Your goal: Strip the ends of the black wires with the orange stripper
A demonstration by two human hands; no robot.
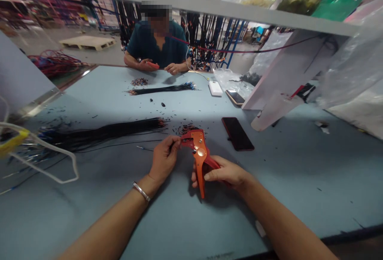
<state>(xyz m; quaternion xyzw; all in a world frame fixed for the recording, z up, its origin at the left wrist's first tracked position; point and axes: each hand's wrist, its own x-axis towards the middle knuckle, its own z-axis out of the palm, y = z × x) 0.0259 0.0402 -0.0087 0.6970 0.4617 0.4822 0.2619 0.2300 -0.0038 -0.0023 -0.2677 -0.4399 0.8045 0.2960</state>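
My right hand [223,172] is wrapped round the handles of an orange and red wire stripper [201,152]. The tool's jaws point left, toward my left hand [165,154], which is closed in a pinch. A thin black wire [146,148] with a blue and metal tip comes out behind my left hand. Its other end sits between thumb and fingers at the jaws, mostly hidden. Just beyond the jaws lies a small heap of cut insulation bits [188,127]. To the left rests a long bundle of black wires [110,132] with copper-coloured ends.
Across the table [179,232] a person [157,44] holds a red tool. Near them lies a second wire bundle [163,89]. A dark phone [237,133], another phone [235,97] and a white power bank [215,88] lie to the right. A white wire frame [73,164] juts in at left.
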